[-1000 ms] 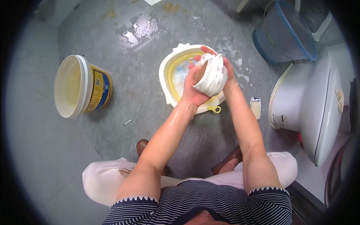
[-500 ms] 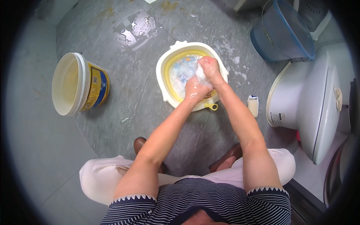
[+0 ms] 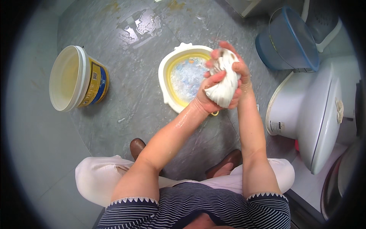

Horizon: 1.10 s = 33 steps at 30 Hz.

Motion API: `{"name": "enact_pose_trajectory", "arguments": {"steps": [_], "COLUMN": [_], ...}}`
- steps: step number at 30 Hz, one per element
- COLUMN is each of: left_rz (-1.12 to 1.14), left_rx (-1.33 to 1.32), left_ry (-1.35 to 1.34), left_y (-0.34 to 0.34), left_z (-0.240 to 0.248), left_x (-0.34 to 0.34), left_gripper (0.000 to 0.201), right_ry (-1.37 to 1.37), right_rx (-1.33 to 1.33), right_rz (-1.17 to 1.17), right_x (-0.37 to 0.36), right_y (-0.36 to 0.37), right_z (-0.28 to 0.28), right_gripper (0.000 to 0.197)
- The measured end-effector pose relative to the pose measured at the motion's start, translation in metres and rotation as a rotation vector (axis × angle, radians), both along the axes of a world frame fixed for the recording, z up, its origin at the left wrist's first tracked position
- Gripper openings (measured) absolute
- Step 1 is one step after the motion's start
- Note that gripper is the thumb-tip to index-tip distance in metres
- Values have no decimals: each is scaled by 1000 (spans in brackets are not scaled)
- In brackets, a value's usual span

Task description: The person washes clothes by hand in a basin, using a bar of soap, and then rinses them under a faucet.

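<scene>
A wet white cloth (image 3: 225,86), bunched and creased, is held up between my two hands over the right side of the basin. My left hand (image 3: 207,100) wraps its lower left side, thumb on top. On the upper right, my right hand (image 3: 245,76) grips the same cloth with fingers curled round it. Below them stands a white and yellow basin (image 3: 163,76) holding sudsy water (image 3: 185,78). Bluish and orange patches show through the foam. My hands and the cloth hide the basin's right part.
To the left is a yellow and blue bucket (image 3: 93,84) with a wide white rim. A blue bucket (image 3: 289,42) stands at the far right, by a white toilet (image 3: 301,110). Puddles (image 3: 146,23) wet the grey floor (image 3: 122,133) beyond the basin.
My hands have come up out of the basin, toward me and slightly right, bringing the white cloth into full view. My right forearm now covers most of the pale bar on the floor.
</scene>
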<state>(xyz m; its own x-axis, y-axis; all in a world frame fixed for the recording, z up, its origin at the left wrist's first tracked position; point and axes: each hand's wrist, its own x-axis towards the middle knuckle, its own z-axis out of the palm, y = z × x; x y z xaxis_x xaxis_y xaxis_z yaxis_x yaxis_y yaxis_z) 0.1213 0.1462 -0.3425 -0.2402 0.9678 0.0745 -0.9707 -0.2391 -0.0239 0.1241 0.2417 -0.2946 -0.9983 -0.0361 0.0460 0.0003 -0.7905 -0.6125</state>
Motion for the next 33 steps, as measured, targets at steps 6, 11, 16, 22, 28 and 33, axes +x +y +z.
{"name": "enact_pose_trajectory", "arguments": {"steps": [6,11,16,22,28,33], "left_rz": [150,245,277,256,420,606], "left_rx": [-317,-670,-954,-1516,-1141,-643], "left_ry": [278,542,740,1717,1263,502], "left_y": [-7,-2,-13,-9,7,28], "left_z": [38,11,-41,-76,-24,8], "left_x": [-5,-10,0,-4,-62,-70], "left_gripper": [45,30,19,40,49,34], "right_ry": [-108,-258,-433,-570,-618,-460], "right_rx": [181,381,605,708,995,1038], "right_rz": [-23,-113,-233,-462,95,175], "right_x": [-6,-14,-12,-11,-16,-3], "right_y": [14,14,-7,-9,62,99], "right_z": [16,-21,-69,-109,-38,40], "right_gripper": [20,13,9,15,50,45]}}
